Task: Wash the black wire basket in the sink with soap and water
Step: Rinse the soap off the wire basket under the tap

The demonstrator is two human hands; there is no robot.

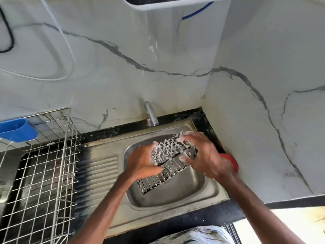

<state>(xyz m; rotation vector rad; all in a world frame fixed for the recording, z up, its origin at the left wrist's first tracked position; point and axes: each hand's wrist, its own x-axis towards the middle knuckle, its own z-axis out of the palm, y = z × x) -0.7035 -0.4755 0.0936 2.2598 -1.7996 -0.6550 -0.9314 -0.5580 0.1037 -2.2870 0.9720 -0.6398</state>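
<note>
The black wire basket (164, 167) hangs tilted over the steel sink (175, 196), its upper part white with soap foam. My left hand (143, 163) grips its left side, fingers curled round the wires. My right hand (202, 154) lies over the foamy top right end; it is blurred, and a soapy scrubber seems to sit under its fingers. The tap (150, 114) stands behind the bowl; no water stream shows.
A silver wire dish rack (44, 173) stands on the left with a blue plastic holder (17, 129) clipped to it. A red round object (230, 162) sits at the sink's right edge by the marble wall. The ribbed drainboard (100, 175) lies between rack and bowl.
</note>
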